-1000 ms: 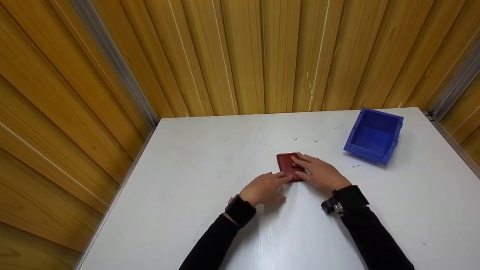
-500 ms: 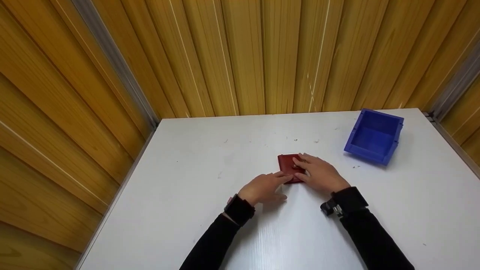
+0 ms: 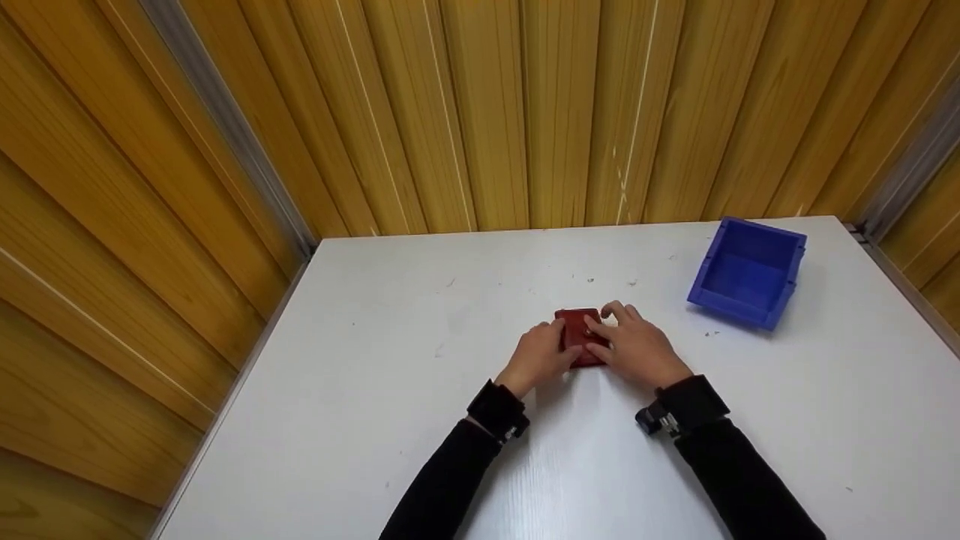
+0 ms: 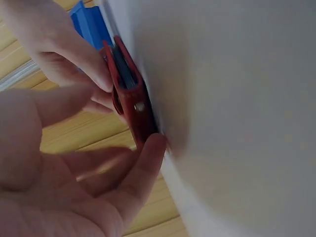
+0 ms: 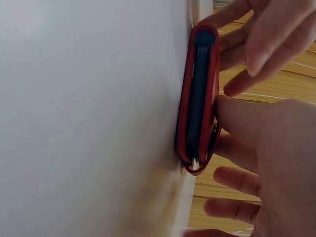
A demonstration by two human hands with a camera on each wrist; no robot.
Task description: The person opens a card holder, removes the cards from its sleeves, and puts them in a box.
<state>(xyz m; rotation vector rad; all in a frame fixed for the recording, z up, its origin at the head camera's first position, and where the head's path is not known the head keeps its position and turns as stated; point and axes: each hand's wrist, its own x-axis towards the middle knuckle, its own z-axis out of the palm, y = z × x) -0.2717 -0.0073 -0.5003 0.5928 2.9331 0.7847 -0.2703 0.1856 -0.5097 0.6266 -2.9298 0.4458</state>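
A red card holder [image 3: 579,328] lies on the white table, its cover fastened by a small strap with a metal snap. Dark card sleeves show at its side in both wrist views. My left hand [image 3: 539,352] is at its left edge: a fingertip touches the spine's lower corner in the left wrist view, while the thumb stands apart from the cover. From the other side my right hand [image 3: 643,352] holds the card holder, its thumb against the cover and its index finger by the strap [image 5: 216,132]. The remaining right fingers are bent beyond the far edge.
A blue plastic bin [image 3: 748,274] stands at the table's back right. Wood-patterned panels [image 3: 487,112] rise behind the white table [image 3: 360,390] and along its sides. Small dark marks dot the tabletop.
My left hand has shifted forward from the card holder's near corner to its left edge. The right fingers have bent and lifted slightly. The card holder has stayed about where it was.
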